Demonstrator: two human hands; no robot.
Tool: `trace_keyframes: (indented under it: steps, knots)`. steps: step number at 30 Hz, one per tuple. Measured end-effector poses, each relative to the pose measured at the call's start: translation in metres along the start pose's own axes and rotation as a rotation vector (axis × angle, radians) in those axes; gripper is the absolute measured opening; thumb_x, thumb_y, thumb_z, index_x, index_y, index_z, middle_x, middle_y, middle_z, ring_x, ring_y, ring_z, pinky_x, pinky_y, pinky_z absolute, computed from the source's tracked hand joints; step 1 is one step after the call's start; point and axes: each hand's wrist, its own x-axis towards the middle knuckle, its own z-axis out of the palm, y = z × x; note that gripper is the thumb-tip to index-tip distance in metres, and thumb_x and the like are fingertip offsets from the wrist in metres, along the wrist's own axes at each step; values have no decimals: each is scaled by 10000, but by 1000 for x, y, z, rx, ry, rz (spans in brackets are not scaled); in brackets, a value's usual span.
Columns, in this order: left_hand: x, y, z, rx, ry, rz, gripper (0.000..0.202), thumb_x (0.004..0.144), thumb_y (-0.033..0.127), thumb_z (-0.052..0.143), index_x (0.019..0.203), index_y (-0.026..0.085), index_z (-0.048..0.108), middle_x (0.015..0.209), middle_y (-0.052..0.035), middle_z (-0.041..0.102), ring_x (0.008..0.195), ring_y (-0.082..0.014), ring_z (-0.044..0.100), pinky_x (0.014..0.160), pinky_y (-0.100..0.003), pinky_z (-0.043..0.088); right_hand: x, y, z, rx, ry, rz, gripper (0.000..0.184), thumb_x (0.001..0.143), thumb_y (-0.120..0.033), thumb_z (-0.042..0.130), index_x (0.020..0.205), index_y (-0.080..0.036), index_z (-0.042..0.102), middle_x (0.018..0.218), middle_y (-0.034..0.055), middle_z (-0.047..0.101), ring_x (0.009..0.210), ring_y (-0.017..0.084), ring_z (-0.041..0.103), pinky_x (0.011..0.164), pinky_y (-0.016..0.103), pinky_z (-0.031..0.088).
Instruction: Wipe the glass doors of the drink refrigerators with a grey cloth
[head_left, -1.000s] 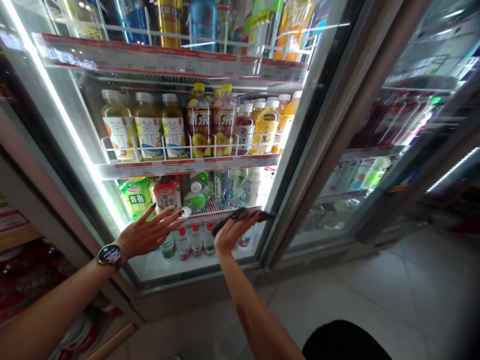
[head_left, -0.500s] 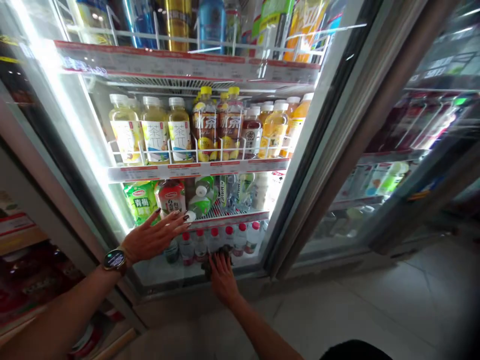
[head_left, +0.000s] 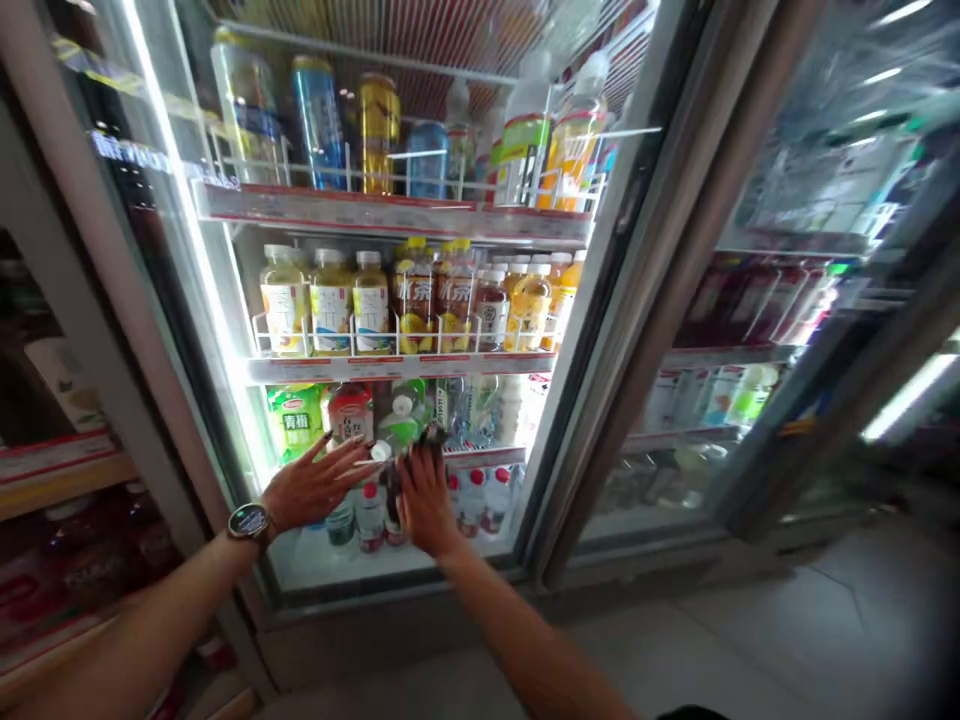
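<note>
Glass cooler door (head_left: 352,565) near left hand (head_left: 315,487), fingers apart (right hand (head_left: 426,502): cannot tell)

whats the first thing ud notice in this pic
The brightly lit glass-door drinks cooler fills the middle of the view, its shelves packed with drinks such as the yellow-capped bottles on the middle shelf. Low in front of the glass, the left hand and the right hand are raised side by side. A round smartwatch sits on the left wrist, and a dark, unclear thing shows at the right fingertips.
</note>
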Motion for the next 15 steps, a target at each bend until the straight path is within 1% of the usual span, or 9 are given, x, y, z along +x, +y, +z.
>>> trace_keyframes:
  steps: [2, 3, 5, 6, 8, 10, 12, 13, 15]
  knots:
    - [-1, 15, -7, -38, 32, -74, 573, 962, 229, 565, 1531, 280, 523, 1552, -51, 575, 1559, -213, 391, 1366, -473, 122, -69, -13, 21, 23, -52, -120, 758, 901, -127, 490, 1644, -150, 346, 1539, 176, 583, 1497, 328, 481, 1222, 555, 422]
    - [-1, 26, -11, -53, 48, -119, 578, 948, 223, 577, 1522, 274, 532, 1556, -69, 566, 1562, -230, 388, 1357, -477, 177, -89, -15, 27, 23, -46, -150, 773, 877, -85, 474, 1637, -184, 371, 1460, 148, 657, 1421, 300, 568, 1190, 523, 466]
    - [2, 47, -20, -72, 84, -184, 582, 933, 238, 596, 1511, 266, 539, 1567, -92, 543, 1580, -260, 355, 1344, -490, 233, -86, -14, 27, 7, 12, -160, 801, 862, -48, 436, 1643, -211, 360, 1440, 134, 675, 1382, 286, 608, 1147, 508, 510]
    - [7, 55, -25, -77, 114, -199, 584, 933, 255, 599, 1513, 271, 535, 1569, -90, 537, 1593, -265, 326, 1350, -497, 220, -64, -12, 21, 2, 46, -151, 803, 872, -52, 430, 1654, -207, 331, 1495, 147, 631, 1426, 300, 571, 1146, 523, 510]
    - [26, 58, -37, -71, 204, -204, 615, 938, 295, 600, 1544, 302, 491, 1573, -70, 531, 1617, -270, 265, 1365, -522, 161, 13, -7, -1, 17, 115, -127, 795, 917, -95, 443, 1681, -187, 242, 1645, 176, 458, 1558, 341, 396, 1185, 578, 466]
    - [59, 40, -53, -41, 293, -220, 713, 941, 323, 602, 1616, 330, 370, 1621, -68, 474, 1633, -299, 208, 1358, -578, 156, 103, -8, -27, 73, 188, -107, 800, 957, -126, 436, 1698, -188, 141, 1732, 161, 296, 1637, 330, 200, 1257, 621, 361]
    - [99, 9, -70, -18, 365, -271, 834, 947, 345, 588, 1680, 312, 191, 1696, -105, 348, 1639, -352, 152, 1323, -647, 217, 174, -13, -42, 116, 257, -79, 771, 1009, -191, 397, 1700, -161, 56, 1754, 142, 241, 1657, 274, 108, 1304, 591, 293]
    - [118, -6, -76, -27, 388, -301, 873, 955, 357, 569, 1694, 290, 108, 1724, -128, 278, 1640, -376, 125, 1300, -671, 251, 195, -17, -44, 131, 272, -76, 760, 1023, -215, 383, 1697, -138, 41, 1752, 144, 247, 1658, 254, 104, 1315, 568, 281]
    - [141, -27, -78, -95, 416, -360, 879, 977, 361, 506, 1698, 248, 16, 1747, -158, 192, 1641, -390, 104, 1269, -670, 315, 201, -25, -35, 144, 237, -90, 745, 1025, -227, 392, 1694, -112, 83, 1728, 157, 308, 1648, 251, 169, 1317, 542, 297]
